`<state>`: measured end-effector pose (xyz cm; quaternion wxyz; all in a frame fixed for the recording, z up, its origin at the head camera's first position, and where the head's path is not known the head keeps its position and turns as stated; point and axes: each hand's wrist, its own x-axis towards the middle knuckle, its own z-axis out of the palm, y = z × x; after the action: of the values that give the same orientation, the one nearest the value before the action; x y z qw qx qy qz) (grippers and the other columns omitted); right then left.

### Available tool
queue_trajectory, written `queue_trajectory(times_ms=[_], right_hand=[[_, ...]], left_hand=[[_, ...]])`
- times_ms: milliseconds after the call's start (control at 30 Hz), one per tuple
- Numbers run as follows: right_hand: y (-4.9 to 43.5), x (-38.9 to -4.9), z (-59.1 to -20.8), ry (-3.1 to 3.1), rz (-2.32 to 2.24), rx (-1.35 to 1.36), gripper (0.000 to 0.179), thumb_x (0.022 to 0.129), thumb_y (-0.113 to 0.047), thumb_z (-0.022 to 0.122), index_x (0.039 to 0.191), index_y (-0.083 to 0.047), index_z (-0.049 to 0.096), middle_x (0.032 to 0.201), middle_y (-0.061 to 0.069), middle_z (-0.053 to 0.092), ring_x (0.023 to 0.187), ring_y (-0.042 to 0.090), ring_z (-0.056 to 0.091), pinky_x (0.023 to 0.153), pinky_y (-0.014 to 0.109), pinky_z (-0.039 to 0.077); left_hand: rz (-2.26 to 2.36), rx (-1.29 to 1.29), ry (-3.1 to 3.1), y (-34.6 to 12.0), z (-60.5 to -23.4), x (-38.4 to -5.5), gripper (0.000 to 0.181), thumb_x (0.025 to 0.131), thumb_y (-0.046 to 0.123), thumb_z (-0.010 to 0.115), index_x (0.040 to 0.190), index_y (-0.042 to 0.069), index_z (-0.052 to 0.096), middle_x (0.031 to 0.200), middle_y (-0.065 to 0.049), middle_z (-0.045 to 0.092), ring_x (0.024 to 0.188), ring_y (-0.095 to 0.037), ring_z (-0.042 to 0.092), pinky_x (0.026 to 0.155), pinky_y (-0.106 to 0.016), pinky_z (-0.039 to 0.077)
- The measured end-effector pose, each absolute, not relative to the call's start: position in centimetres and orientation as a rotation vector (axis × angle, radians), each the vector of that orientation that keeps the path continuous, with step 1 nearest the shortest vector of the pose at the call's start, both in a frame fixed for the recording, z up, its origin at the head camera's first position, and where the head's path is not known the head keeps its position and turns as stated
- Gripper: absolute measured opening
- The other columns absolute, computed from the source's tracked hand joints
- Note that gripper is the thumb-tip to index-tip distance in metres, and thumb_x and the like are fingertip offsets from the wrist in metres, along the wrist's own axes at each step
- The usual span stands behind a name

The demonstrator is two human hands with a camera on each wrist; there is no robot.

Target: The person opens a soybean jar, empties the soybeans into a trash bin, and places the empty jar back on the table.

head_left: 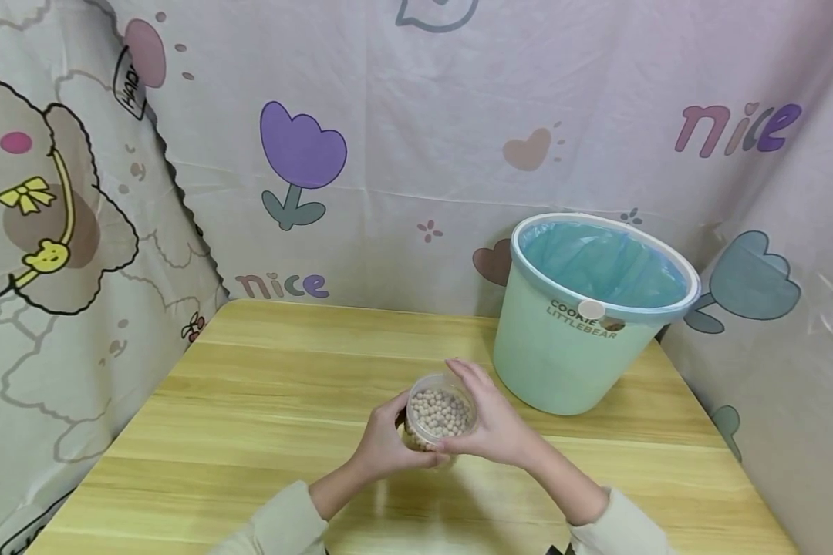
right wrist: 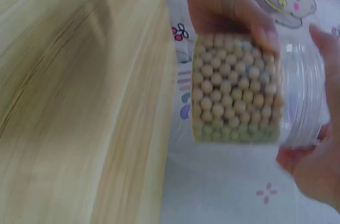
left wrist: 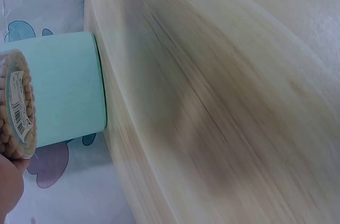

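Note:
A clear round jar (head_left: pixel 440 415) of small tan balls is held above the table between both hands. My left hand (head_left: pixel 386 445) grips its lower side, fingers behind and thumb in front. Around the top rim curve the thumb and fingers of my right hand (head_left: pixel 494 422). In the right wrist view the balls (right wrist: pixel 234 88) fill the lower part of the jar, with clear plastic above them; I cannot tell whether a lid is on. A white barcode label (left wrist: pixel 20 104) shows on the jar's base in the left wrist view.
A mint-green bin (head_left: pixel 569 347) with a blue bag liner (head_left: pixel 604 262) stands at the table's back right, beyond the right hand. The wood-grain table (head_left: pixel 264 385) backs onto a printed cloth (head_left: pixel 416 154), which also hangs along both sides.

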<state>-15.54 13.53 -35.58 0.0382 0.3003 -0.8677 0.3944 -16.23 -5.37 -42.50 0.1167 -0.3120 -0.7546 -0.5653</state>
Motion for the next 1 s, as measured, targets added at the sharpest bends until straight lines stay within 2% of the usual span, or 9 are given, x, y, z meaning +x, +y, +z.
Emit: queue_trajectory(times_ms=[100,333,633,1000], right_hand=[[12.8,-15.2,-35.4,-2.675,1.118,0.806,0.100,0.059,-0.035,0.085,0.139,-0.001,0.035,0.139,0.016,0.038,0.125,0.031,0.041,0.099,0.053,0.043],[12.3,-14.8,-35.2,-2.640,1.051,0.751,0.088,0.058,-0.029,0.086,0.130,0.001,0.044,0.127,0.014,0.049,0.116,0.027,0.048,0.094,0.049,0.048],[13.4,-15.0,-34.4,-2.598,1.088,0.889,0.087,0.060,-0.025,0.085,0.131,0.001,0.044,0.132,0.016,0.049,0.120,0.031,0.049,0.097,0.052,0.046],[14.8,-15.3,-35.0,-2.578,1.074,0.879,0.088,0.062,-0.027,0.084,0.134,0.002,0.041,0.137,0.019,0.044,0.125,0.037,0.044,0.102,0.058,0.039]], left_hand=[[-1.630,-0.915,-2.186,-5.2,-42.5,-16.3,0.076,0.063,0.022,0.084,0.126,-0.002,0.049,0.114,-0.014,0.062,0.100,-0.017,0.062,0.084,-0.026,0.056],[-1.592,-0.917,-2.185,-5.0,-42.5,-16.3,0.077,0.065,0.028,0.083,0.126,-0.002,0.048,0.115,-0.014,0.062,0.101,-0.019,0.063,0.085,-0.027,0.056],[-1.649,-0.859,-2.231,-5.2,-42.6,-15.9,0.082,0.058,0.027,0.087,0.126,-0.001,0.050,0.111,-0.011,0.064,0.097,-0.014,0.063,0.084,-0.026,0.055],[-1.631,-0.750,-2.260,-5.8,-42.8,-16.1,0.089,0.054,0.025,0.088,0.129,-0.001,0.048,0.119,-0.016,0.061,0.103,-0.027,0.062,0.090,-0.029,0.053]])
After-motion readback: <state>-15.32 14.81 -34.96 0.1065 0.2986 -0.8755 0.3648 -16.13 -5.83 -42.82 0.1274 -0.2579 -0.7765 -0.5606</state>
